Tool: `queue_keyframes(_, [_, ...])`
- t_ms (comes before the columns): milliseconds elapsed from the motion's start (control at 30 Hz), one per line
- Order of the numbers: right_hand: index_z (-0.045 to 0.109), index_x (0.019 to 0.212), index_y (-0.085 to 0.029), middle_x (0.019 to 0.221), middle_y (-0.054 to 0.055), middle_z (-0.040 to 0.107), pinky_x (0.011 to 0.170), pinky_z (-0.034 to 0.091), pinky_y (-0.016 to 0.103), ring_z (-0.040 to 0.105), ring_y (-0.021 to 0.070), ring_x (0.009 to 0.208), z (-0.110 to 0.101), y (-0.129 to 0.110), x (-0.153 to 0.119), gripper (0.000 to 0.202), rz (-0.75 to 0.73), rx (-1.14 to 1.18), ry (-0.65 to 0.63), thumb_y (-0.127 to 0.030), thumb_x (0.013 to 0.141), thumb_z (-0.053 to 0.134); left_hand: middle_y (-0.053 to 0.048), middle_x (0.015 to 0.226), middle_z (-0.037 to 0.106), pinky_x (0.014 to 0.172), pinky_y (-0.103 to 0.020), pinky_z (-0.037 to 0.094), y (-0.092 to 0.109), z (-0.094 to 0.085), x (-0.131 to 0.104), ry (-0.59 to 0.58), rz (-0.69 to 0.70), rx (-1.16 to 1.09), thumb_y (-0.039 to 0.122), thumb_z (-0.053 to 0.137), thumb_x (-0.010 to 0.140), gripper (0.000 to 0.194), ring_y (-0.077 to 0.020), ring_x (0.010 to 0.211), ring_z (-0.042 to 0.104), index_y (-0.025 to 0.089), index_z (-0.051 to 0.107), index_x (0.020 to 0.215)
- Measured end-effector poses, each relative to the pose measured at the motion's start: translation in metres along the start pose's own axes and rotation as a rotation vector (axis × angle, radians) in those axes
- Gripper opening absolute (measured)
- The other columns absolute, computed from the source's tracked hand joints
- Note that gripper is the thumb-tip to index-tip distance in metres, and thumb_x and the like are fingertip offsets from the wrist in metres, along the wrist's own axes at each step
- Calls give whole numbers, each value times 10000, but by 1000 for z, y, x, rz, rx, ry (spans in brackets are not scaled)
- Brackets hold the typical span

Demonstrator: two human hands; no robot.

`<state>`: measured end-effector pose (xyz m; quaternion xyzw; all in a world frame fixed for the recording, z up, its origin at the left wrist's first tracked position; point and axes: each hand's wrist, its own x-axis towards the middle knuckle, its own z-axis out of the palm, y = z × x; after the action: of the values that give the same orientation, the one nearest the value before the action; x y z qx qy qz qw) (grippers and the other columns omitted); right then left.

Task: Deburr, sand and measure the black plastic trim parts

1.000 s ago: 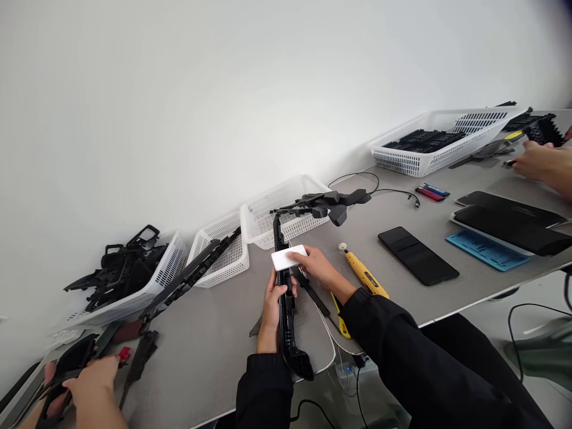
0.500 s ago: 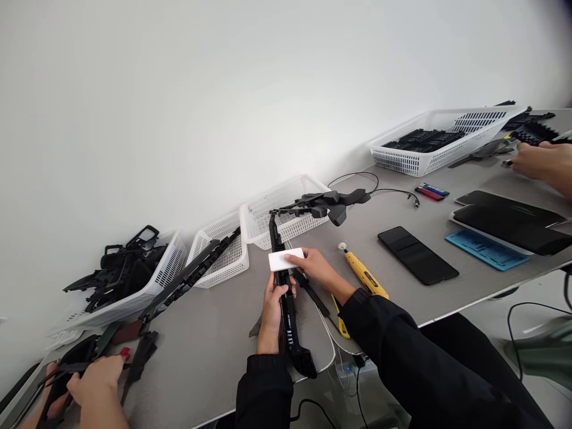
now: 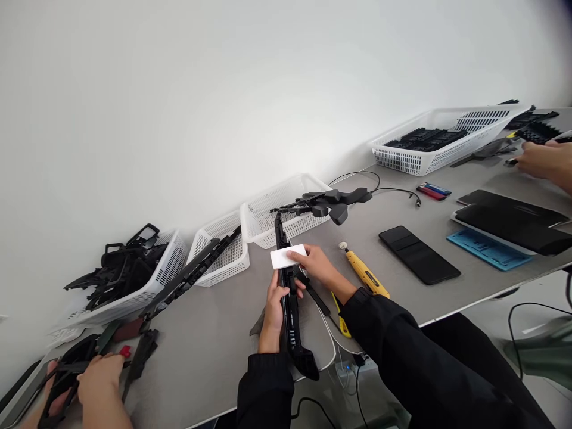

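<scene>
My left hand is closed around a long black plastic trim part, which runs lengthwise away from me over the table's near edge. In my right hand is a white rectangular block, pinched with the thumb on top. The block lies across the upper part of the trim, apparently touching it. Right of my hands, a yellow handheld rotary tool with a round white tip rests on the table. A yellow-handled cutter lies partly behind my right sleeve.
White baskets stand along the wall, with black parts across one. To the right are a black phone, a blue tray and a cable. Co-workers' hands show at left and a hand at far right.
The black trim and both my hands have shifted slightly, the trim's far end a little to the right. The white block has moved slightly up. My grip on both stays the same.
</scene>
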<state>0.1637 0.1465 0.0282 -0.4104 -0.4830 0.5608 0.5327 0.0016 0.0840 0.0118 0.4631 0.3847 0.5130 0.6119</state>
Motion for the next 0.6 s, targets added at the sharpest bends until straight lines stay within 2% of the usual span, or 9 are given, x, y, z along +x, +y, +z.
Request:
queue_keyframes(200, [646, 781, -179, 689, 2, 606, 584, 368, 278, 483, 147, 635, -3, 4, 5, 511, -29, -2, 120, -670, 740, 783, -131, 1031, 806, 659, -337, 509, -3, -3, 0, 14, -49, -76, 371, 618, 855, 439, -233, 690, 730, 173, 600, 1247])
queue_keyframes(367, [648, 842, -188, 697, 2, 601, 589, 361, 285, 480, 157, 645, -4, 3, 5, 526, -48, 26, 159, -693, 758, 766, -94, 1029, 800, 617, -317, 503, -2, -5, 2, -15, -59, -18, 269, 658, 786, 590, -218, 662, 727, 195, 566, 1364])
queue_keyframes(500, [647, 831, -187, 687, -3, 594, 559, 357, 272, 472, 140, 610, -2, 0, 4, 525, -37, 65, 82, -687, 745, 783, -79, 1024, 783, 591, -313, 490, -1, -4, 3, 49, 1, -17, 266, 630, 785, 547, -196, 624, 693, 194, 599, 1327])
queue_keyframes(600, [661, 818, -178, 675, -8, 607, 543, 363, 261, 483, 129, 591, 1, -3, 1, 516, -6, 75, -89, -652, 708, 834, -90, 1037, 774, 608, -318, 499, -2, -4, 2, 112, 53, -42, 281, 603, 785, 522, -211, 677, 705, 184, 626, 1297])
